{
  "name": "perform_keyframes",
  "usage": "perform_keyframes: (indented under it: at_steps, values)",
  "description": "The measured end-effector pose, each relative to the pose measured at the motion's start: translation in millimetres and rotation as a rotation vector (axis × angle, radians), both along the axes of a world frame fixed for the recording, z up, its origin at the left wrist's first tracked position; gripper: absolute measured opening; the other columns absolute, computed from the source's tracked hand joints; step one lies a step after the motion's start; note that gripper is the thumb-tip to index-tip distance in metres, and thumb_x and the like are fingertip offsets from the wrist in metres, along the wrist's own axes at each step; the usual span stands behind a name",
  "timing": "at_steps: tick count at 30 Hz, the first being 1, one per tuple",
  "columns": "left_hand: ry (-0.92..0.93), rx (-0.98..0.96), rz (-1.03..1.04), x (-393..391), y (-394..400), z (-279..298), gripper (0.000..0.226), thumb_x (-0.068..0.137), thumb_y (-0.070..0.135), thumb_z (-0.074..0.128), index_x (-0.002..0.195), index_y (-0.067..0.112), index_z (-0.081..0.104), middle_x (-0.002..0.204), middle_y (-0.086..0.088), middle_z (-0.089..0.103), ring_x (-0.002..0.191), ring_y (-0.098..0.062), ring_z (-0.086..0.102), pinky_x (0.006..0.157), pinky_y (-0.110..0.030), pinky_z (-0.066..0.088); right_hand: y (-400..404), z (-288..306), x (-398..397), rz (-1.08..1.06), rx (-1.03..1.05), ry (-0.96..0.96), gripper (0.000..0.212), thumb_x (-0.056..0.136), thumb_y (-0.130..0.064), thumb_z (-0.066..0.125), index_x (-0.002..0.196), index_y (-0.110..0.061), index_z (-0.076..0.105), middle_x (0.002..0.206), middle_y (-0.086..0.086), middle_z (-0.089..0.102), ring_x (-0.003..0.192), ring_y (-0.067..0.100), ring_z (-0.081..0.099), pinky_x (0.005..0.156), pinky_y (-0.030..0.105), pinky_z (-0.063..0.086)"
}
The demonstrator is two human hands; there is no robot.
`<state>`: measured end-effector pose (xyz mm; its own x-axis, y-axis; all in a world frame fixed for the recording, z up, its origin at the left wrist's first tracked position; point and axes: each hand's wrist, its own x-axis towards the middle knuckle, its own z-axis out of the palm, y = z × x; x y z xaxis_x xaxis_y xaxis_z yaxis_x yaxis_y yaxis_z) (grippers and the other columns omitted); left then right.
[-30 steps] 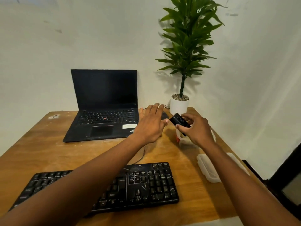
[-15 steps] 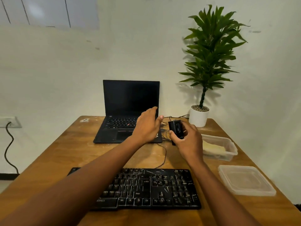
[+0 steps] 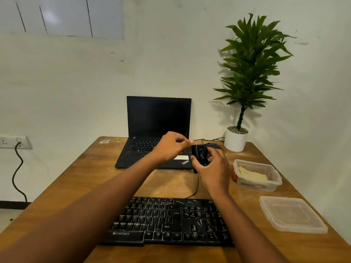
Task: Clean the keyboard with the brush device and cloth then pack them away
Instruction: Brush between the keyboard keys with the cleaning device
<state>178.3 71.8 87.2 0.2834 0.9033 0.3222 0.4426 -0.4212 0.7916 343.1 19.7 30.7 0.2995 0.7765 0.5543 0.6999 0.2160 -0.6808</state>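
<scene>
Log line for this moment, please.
right hand grips brush device | left hand curled beside it, empty | keyboard untouched | cloth in container

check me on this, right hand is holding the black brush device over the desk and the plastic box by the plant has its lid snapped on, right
Not quite. The head view shows the plastic box is open, with a cloth inside; its lid lies separately on the desk, nearer the person. The rest holds: the right hand grips the black brush device above the desk.

One keyboard, one laptop, one potted plant, one brush device, one open container, one lid, two hands.
</scene>
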Motion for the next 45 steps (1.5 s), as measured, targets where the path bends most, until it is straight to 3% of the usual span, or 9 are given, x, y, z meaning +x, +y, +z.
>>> perform_keyframes:
  at_steps: [11,17,19,21,25,29,33,39,45]
  values:
    - [-0.066,-0.086,-0.057,-4.9,-2.5,-3.1,0.022,0.098,0.029,0.072,0.101,0.009,0.079,0.087,0.003,0.074,0.076,-0.007,0.069,0.065,-0.015,0.051,-5.0,-1.9,-15.6,0.021,0.006,0.082,0.052,0.081,-0.049,0.082,0.121,-0.023,0.061,0.107,-0.011,0.055,0.092,0.006,0.055,0.066,0.012,0.04]
    - [-0.083,-0.086,-0.104,-11.5,0.1,-1.4,0.02,0.099,0.026,0.071,0.104,0.007,0.077,0.097,-0.004,0.076,0.087,-0.012,0.073,0.072,-0.018,0.057,-4.7,-5.5,-18.0,0.18,-0.063,0.31,0.046,0.081,-0.05,0.082,0.116,-0.034,0.055,0.102,-0.017,0.066,0.091,0.004,0.065,0.071,0.023,0.057]
    - [-0.096,-0.089,-0.105,-17.2,2.0,-1.6,0.021,0.098,0.027,0.071,0.104,0.007,0.077,0.099,-0.004,0.077,0.093,-0.017,0.074,0.078,-0.024,0.06,-5.3,-5.9,-15.2,0.296,-0.113,0.419,0.042,0.085,-0.047,0.08,0.119,-0.033,0.06,0.102,-0.013,0.07,0.093,0.005,0.069,0.075,0.024,0.06]
    - [-0.108,-0.092,-0.104,-23.5,2.8,-2.1,0.022,0.098,0.029,0.072,0.103,0.008,0.078,0.1,-0.005,0.077,0.096,-0.022,0.074,0.083,-0.03,0.062,-4.9,-7.3,-12.3,0.399,-0.164,0.501,0.034,0.091,-0.045,0.074,0.121,-0.032,0.066,0.105,-0.006,0.074,0.098,0.009,0.071,0.082,0.034,0.063]
    - [-0.132,-0.1,-0.094,-31.3,0.6,-1.3,0.026,0.097,0.031,0.071,0.104,0.006,0.077,0.097,-0.007,0.077,0.086,-0.017,0.073,0.077,-0.026,0.06,-11.3,-0.8,-16.0,0.536,-0.253,0.654,0.02,0.101,-0.035,0.065,0.12,-0.031,0.069,0.11,-0.004,0.076,0.103,0.016,0.073,0.068,0.032,0.062]
    - [-0.147,-0.098,-0.081,-35.7,-1.6,-1.3,0.026,0.097,0.031,0.071,0.104,0.006,0.077,0.097,-0.008,0.077,0.082,-0.013,0.072,0.077,-0.026,0.059,-14.3,6.5,-23.6,0.59,-0.267,0.752,0.02,0.104,-0.025,0.06,0.123,-0.022,0.066,0.109,0.003,0.077,0.098,0.022,0.076,0.067,0.034,0.065]
    - [-0.125,-0.088,-0.047,-38.8,-2.1,-2.4,0.023,0.097,0.03,0.071,0.103,0.009,0.078,0.097,-0.005,0.077,0.09,-0.019,0.074,0.079,-0.026,0.06,-13.5,7.7,-30.6,0.596,-0.259,0.774,0.02,0.105,-0.02,0.058,0.124,-0.017,0.064,0.109,0.007,0.076,0.094,0.025,0.078,0.061,0.031,0.063]
    - [-0.098,-0.073,-0.054,-43.4,-5.2,-2.9,0.023,0.099,0.03,0.068,0.108,0.011,0.078,0.1,-0.001,0.078,0.093,-0.013,0.073,0.076,-0.019,0.059,-9.7,2.3,-37.8,0.574,-0.254,0.768,0.017,0.106,-0.02,0.056,0.12,-0.014,0.062,0.113,0.013,0.072,0.094,0.026,0.077,0.06,0.031,0.06]
    - [-0.122,-0.073,-0.052,-45.9,-5.8,-6.6,0.017,0.1,0.015,0.068,0.112,0.011,0.078,0.105,0.0,0.078,0.095,-0.007,0.073,0.074,-0.015,0.056,-11.2,-1.1,-43.1,0.573,-0.247,0.736,0.019,0.108,-0.025,0.052,0.125,-0.021,0.06,0.116,0.008,0.069,0.097,0.022,0.075,0.064,0.031,0.058]
